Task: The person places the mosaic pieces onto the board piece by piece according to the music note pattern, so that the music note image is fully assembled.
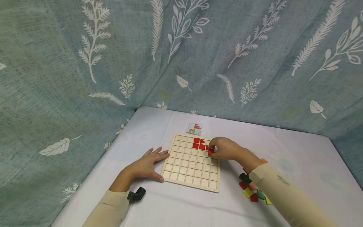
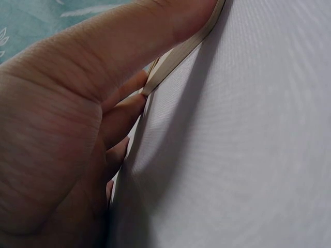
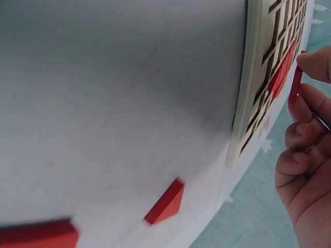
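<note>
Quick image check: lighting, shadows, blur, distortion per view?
Head: soft, even light, faint shadow beside the right sleeve, board fairly sharp; left wrist: dimmer, shadow band on the white cloth along the board, left hand darkest at the bottom; right wrist: nearest red piece soft-edged, cloth's edge bowed.

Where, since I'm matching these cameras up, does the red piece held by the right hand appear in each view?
Head: right of and below centre, the red piece is in the right hand, over the board's right side.
Left wrist: not in it.
Right wrist: near the right edge, above mid-height.
Shared landmark: the wooden board, partly visible in both wrist views.
</note>
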{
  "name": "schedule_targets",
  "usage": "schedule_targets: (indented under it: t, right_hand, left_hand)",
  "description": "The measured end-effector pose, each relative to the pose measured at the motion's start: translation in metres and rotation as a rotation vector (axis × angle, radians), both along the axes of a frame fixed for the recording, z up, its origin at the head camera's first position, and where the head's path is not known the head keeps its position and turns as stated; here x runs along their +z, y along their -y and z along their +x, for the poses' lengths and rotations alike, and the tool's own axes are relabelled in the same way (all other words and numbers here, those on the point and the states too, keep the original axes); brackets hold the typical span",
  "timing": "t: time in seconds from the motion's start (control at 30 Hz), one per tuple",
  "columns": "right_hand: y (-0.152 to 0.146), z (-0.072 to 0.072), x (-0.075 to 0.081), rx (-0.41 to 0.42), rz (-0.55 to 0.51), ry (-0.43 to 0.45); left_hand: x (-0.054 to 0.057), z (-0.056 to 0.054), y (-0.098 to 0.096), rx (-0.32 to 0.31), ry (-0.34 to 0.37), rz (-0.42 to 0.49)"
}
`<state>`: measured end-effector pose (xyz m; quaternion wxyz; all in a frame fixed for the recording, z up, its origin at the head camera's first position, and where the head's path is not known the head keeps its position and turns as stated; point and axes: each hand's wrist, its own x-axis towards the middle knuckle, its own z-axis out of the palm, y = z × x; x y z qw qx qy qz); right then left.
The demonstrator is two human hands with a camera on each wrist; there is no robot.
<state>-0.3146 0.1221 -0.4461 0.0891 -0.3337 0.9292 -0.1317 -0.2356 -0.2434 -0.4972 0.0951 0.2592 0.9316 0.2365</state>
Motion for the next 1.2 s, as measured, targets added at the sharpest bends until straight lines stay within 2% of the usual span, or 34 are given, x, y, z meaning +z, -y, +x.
schedule_targets:
  t: [0.23,0.47,1.2]
  right_hand:
    - [0.02,-0.001,-0.004,0.044,0.017,0.007]
    - [0.032,-0.004,-0.007,0.099,0.035,-0.032]
    - [0.053,-0.001,-0.014,0.068,0.036,-0.079]
  left_hand:
    - [0.001,0.0,0.0,0.01,-0.005,-0.007]
    - [0.0,0.0,0.001,0.011,-0.007,-0.014]
    - [0.002,0.001,0.0,-0.001,0.002,-0.003]
